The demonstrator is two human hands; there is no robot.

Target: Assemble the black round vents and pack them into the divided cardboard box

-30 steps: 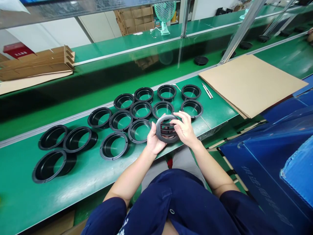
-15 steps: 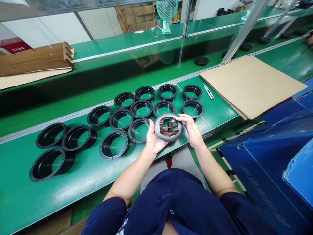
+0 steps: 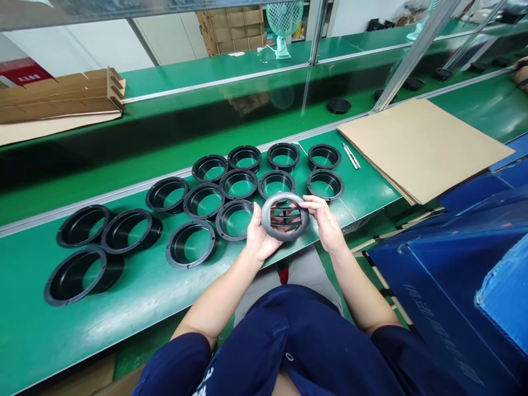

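A round grey air vent [image 3: 267, 221] with dark crossing slats is held up in front of me, above the table's near edge. My left hand [image 3: 263, 237] grips it from the left and below, with the thumb at its left rim and the other fingers partly hidden behind it. At the right rim, the bent fingers of my right hand [image 3: 324, 220] press on the vent's edge. Several black flanged rings [image 3: 191, 264] lie on the green table around and behind it. One black ring [image 3: 234, 237] is just left of my left thumb, and another ring [image 3: 325, 171] lies beyond my right fingers.
Flat cardboard sheets [image 3: 421, 146] lie at the right, beside a slim silver cutter [image 3: 351, 156]. Behind a metal rail runs a lower green belt [image 3: 247, 129] bearing black round parts [image 3: 339, 105]. Blue boxes [image 3: 445, 264] stand at my right. A fan [image 3: 284, 25] stands on the far shelf.
The vent has tilted slightly in my hands, so its slats show more plainly. My right fingers have shifted a little along its rim. Both hands keep their hold.
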